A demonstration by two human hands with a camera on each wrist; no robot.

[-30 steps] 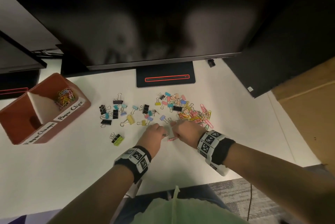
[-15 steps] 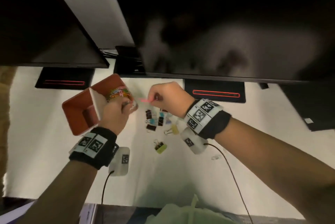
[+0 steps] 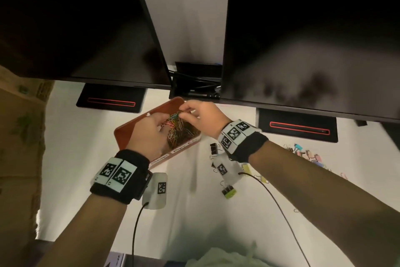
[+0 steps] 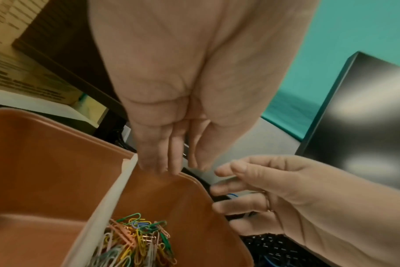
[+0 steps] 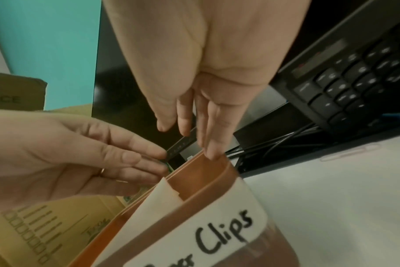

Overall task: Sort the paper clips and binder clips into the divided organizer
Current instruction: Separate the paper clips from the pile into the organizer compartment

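White desk (image 3: 108, 180) w/ organizer (image 3: 138, 124), binder clips (image 3: 303, 154), monitor stands (image 3: 110, 100)

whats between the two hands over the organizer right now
In the head view, the left hand and right hand hover over the organizer; between them lies the heap of coloured paper clips in its right compartment.

Both wrists wore black bands (image 3: 127, 176) bearing white square-coded tags; a ring (image 5: 101, 170) sat on one left finger.
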